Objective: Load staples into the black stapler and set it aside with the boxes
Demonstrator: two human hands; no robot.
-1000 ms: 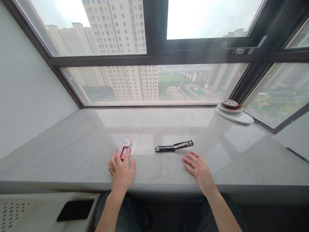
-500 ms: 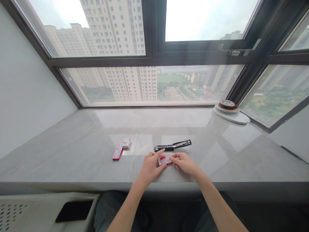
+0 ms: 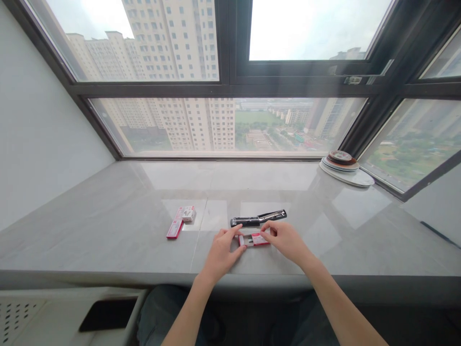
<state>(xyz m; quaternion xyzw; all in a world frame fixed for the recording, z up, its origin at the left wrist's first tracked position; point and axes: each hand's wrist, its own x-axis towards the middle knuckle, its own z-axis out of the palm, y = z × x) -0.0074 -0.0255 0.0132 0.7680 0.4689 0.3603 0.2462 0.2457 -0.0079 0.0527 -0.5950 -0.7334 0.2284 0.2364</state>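
Red and white, the small box (image 3: 258, 239) sits part-open on the desk (image 3: 108, 235), lower centre of the frame! Left hand (image 3: 222, 251) gripping its left end, thumb and fingers either side; right hand (image 3: 287, 241) pinching the other end. Opened-out black stapler (image 3: 247, 221) just above, flat pink box (image 3: 175, 229) over to the left.

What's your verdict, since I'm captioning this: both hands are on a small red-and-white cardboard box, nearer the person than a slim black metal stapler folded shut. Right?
No: the slim black metal stapler is opened out, not folded shut, as the head view shows. The rest stands: left hand and right hand are on the small red-and-white cardboard box.
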